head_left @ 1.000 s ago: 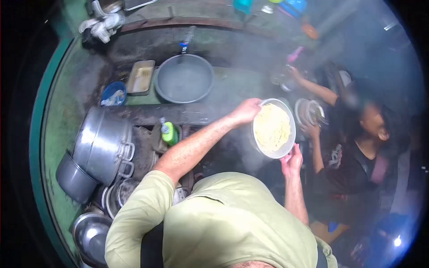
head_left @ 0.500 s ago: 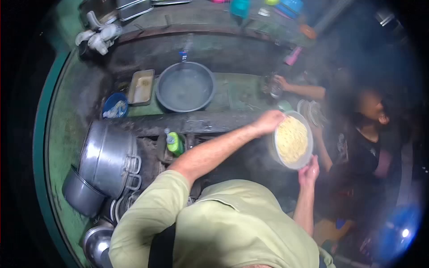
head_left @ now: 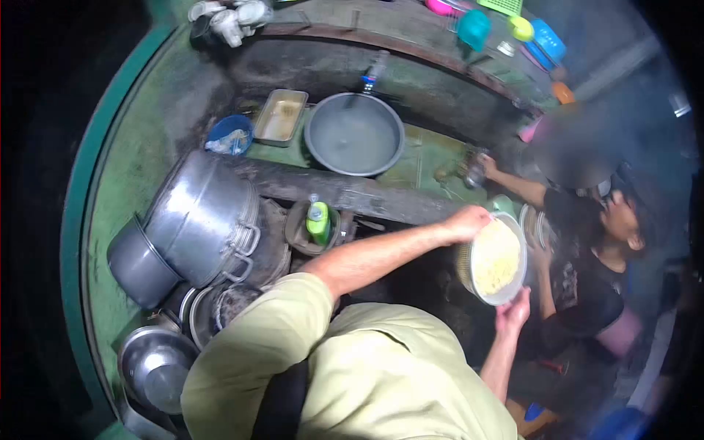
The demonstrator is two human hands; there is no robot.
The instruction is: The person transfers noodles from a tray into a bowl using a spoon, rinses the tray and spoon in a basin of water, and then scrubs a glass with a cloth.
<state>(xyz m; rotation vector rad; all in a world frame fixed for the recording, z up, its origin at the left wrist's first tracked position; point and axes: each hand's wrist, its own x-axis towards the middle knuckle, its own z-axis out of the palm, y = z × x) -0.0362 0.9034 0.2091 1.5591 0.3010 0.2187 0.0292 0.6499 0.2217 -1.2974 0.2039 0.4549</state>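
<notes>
A white colander (head_left: 463,265) with a perforated side is held out in front of me, tilted. Pale yellow food (head_left: 497,257) fills it, perhaps noodles; its kind I cannot make out. My left hand (head_left: 469,224) is closed on the far rim. On the near rim, my right hand (head_left: 513,312) grips from below, its fingers partly hidden. Just beyond the colander are a pale green cup (head_left: 501,204) and a stack of plates (head_left: 541,229).
A co-worker (head_left: 587,279) is close on the right, one hand (head_left: 484,167) at a metal item. A grey basin (head_left: 355,136), metal tray (head_left: 281,117) and blue bowl (head_left: 220,130) sit along the wall. Large pots (head_left: 198,220), a metal bowl (head_left: 158,367) and a green bottle (head_left: 318,221) are left.
My view has turned, so the basin and pots appear shifted. The colander is tilted differently, showing more of its perforated side. Both hands still hold it.
</notes>
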